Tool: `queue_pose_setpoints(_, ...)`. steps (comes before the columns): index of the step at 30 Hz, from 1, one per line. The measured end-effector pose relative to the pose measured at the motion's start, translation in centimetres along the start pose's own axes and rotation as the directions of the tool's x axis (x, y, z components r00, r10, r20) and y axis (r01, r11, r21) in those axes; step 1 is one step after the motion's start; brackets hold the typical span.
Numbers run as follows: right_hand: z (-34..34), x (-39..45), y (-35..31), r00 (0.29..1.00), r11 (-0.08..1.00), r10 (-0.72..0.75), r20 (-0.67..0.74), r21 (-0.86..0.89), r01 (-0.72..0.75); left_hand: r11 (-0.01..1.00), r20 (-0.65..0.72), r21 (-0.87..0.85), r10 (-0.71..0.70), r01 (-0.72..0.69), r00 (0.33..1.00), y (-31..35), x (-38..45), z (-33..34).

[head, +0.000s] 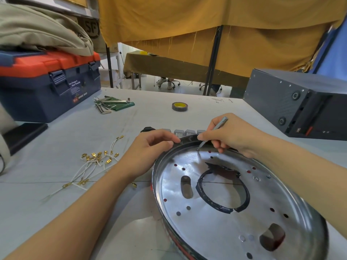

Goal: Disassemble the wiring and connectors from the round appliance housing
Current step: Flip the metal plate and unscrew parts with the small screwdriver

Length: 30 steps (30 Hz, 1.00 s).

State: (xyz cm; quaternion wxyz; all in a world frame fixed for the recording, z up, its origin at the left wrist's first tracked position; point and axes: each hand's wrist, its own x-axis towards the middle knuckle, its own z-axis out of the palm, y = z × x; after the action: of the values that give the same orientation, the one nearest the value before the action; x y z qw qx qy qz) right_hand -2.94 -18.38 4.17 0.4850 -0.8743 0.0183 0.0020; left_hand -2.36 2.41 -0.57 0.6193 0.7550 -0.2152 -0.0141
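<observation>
The round shiny metal housing (225,207) lies tilted at the front right of the table, with several holes and a black ring round its central opening. My left hand (150,149) grips its far left rim. My right hand (231,134) holds a thin metal screwdriver (216,128) like a pen; its tip rests on a small screw (197,149) near the far rim. A bundle of white wires with gold connectors (93,162) lies loose on the table left of the housing. Grey connector blocks (185,132) sit just behind the rim.
A blue and orange toolbox (48,85) stands at the back left. Hex keys on a green pouch (110,105) and a roll of tape (179,106) lie at the back. A dark grey metal box (300,102) stands at the right. A black object (24,136) lies at left.
</observation>
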Motion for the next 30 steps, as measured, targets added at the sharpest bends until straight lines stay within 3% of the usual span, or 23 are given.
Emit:
queue_pose_setpoints(7, 0.3, 0.8, -1.0, 1.0, 0.999, 0.022, 0.022, 0.033, -0.023, 1.0, -0.002, -0.018, -0.001, 0.001, 1.0, -0.2, 0.1, 0.0)
queue_pose_setpoints(14, 0.3, 1.2, -2.1, 0.998, 0.959, -0.064, -0.016, -0.276, 0.058, 1.0, -0.002, -0.023, 0.0, 0.0, 1.0, -0.1, 0.0, 0.0)
queue_pose_setpoints(17, -0.1, 1.3, -3.1, 0.996, 0.922, -0.081, 0.038, -0.376, 0.09, 1.0, 0.002, -0.014, 0.003, -0.003, 1.0, -0.1, 0.0, 0.0)
queue_pose_setpoints(23, -0.4, 1.9, -5.2, 0.991, 0.757, -0.013, 0.135, -0.646, 0.098, 1.0, 0.003, -0.008, 0.009, -0.009, 1.0, -0.1, 0.0, 0.1)
queue_pose_setpoints(27, -0.1, 1.8, -5.3, 0.983, 0.75, 0.047, 0.18, -0.656, 0.085, 1.0, -0.002, -0.009, 0.019, -0.019, 1.0, -0.1, 0.0, 0.1)
queue_pose_setpoints(30, -0.2, 1.7, -4.8, 0.981, 0.803, 0.041, 0.187, -0.591, 0.08, 1.0, -0.002, -0.002, 0.022, -0.022, 1.0, -0.1, 0.0, 0.2)
